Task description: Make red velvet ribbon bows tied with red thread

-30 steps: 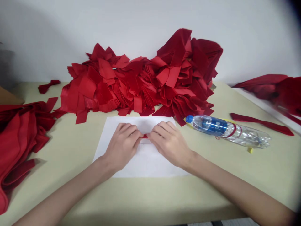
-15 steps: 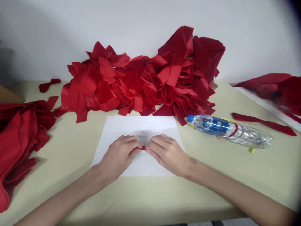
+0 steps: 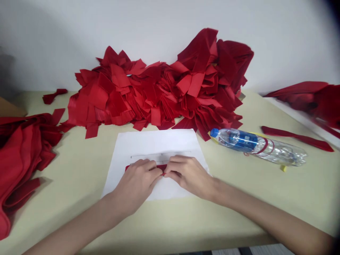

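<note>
A narrow red cloth strip [image 3: 162, 167] lies across the white paper sheet [image 3: 159, 141], and most of it is hidden under my fingers. My left hand [image 3: 136, 186] and my right hand [image 3: 188, 175] meet at its middle, pinching it against the paper with their fingertips almost touching. Thin dark lines [image 3: 160, 155] are drawn on the sheet just beyond the strip. Only a short red end shows past my left fingers.
A large heap of red cloth strips [image 3: 148, 95] stands against the white wall. Looser red cloth lies at the left [image 3: 21, 148] and right [image 3: 313, 102]. A clear plastic bottle [image 3: 255, 147] with a blue cap and label lies beside the sheet, near a single red strip [image 3: 297, 139].
Both hands have slid toward me over the sheet, carrying the red strip with them. More of the strip and the drawn lines now show.
</note>
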A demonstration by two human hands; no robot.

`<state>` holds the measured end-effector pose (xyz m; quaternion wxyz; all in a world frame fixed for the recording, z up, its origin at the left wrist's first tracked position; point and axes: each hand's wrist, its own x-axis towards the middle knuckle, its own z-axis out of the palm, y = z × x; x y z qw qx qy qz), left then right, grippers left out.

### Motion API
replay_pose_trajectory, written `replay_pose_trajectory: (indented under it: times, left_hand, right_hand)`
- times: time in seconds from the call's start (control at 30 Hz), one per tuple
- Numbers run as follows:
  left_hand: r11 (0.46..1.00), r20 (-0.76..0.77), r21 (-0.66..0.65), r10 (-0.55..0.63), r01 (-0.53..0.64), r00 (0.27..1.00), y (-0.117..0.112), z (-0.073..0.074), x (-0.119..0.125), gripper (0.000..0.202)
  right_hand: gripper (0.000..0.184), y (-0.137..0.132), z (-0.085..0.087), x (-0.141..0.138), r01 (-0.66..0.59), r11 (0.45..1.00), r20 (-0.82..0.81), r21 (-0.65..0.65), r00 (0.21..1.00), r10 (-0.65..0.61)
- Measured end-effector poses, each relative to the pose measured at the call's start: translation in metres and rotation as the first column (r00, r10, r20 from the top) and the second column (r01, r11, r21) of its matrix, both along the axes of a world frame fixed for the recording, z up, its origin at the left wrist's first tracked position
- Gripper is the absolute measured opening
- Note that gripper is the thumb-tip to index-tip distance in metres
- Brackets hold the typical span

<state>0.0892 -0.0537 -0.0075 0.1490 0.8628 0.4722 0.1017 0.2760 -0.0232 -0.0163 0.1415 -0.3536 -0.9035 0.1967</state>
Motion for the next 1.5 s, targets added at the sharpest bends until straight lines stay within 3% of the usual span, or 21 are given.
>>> replay_pose_trajectory:
  times: [0.17, 0.47, 0.73, 1.03, 1.3, 1.5]
  left_hand:
    - [1.0, -0.025, -0.023, 0.008, -0.009, 1.0, 0.003, 0.003, 0.003, 0.027]
    - [0.994, 0.008, -0.108, 0.023, -0.022, 1.0, 0.011, 0.003, 0.001, 0.03]
    - [0.985, 0.033, -0.112, 0.132, -0.128, 0.991, 0.017, 0.008, 0.006, 0.032]
    - [0.97, 0.015, -0.21, 0.132, -0.126, 0.991, 0.034, 0.012, 0.005, 0.026]
    - [0.942, 0.012, -0.334, 0.031, -0.025, 0.999, 0.058, 0.021, 0.006, 0.019]
    - [0.905, 0.023, -0.423, -0.03, 0.037, 0.999, 0.071, 0.025, 0.005, 0.015]
  right_hand:
    - [0.008, 0.006, 0.006, -0.001, 0.019, 0.992, -0.006, -0.124, 1.0, -0.02]
    - [0.015, 0.014, 0.011, -0.003, 0.044, 0.976, 0.001, -0.215, 0.999, -0.045]
    - [0.008, 0.03, 0.013, -0.006, 0.085, 0.895, -0.039, -0.437, 0.993, -0.113]
    - [0.009, 0.028, 0.008, -0.006, 0.132, 0.915, -0.085, -0.383, 0.981, -0.177]
    - [0.011, 0.024, 0.002, -0.008, 0.184, 0.922, -0.103, -0.342, 0.967, -0.231]
    - [0.011, 0.031, 0.01, -0.01, 0.187, 0.91, -0.003, -0.371, 0.979, -0.202]
